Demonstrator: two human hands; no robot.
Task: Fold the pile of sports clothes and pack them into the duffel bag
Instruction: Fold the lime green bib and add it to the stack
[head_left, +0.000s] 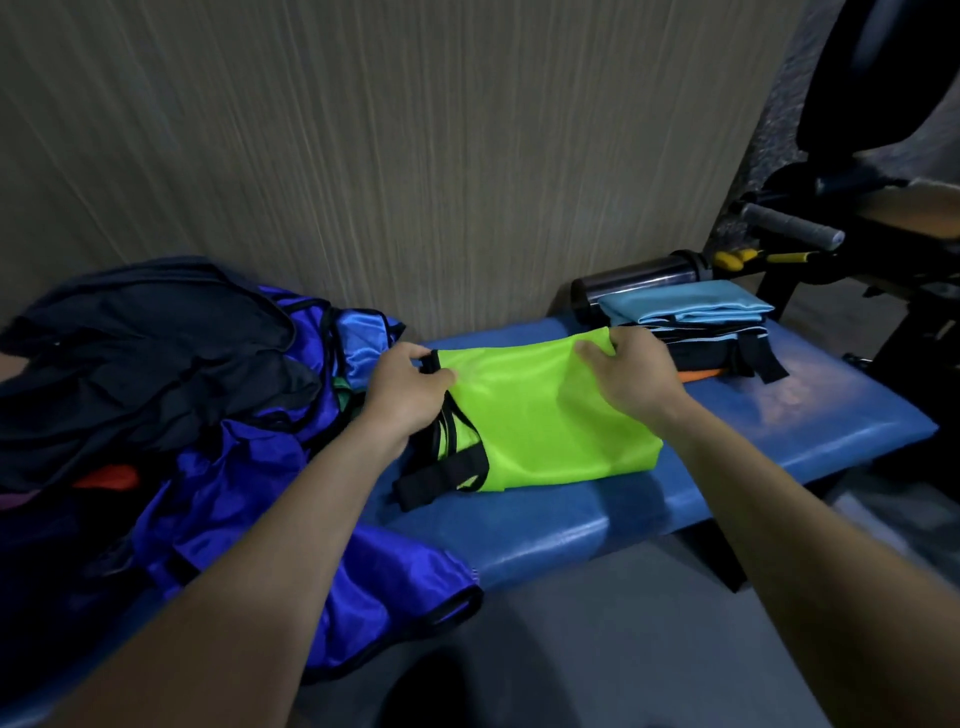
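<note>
A neon green vest (545, 415) with black trim lies partly folded on the blue padded bench (779, 431). My left hand (410, 389) pinches its left edge by the black straps. My right hand (631, 371) grips its far right corner. To the left sits a loose pile of clothes (171, 395): dark garments on top, shiny blue vests underneath, a bit of orange showing. At the bench's right end stands a stack of folded clothes (696, 327), light blue on top, dark and orange layers below. No duffel bag can be made out.
A dark cylindrical bottle (639, 280) lies behind the folded stack against the wood-grain wall (363, 156). Black gym equipment with a grey handle (789, 223) stands at the right. A blue vest (395, 597) hangs over the bench's front edge.
</note>
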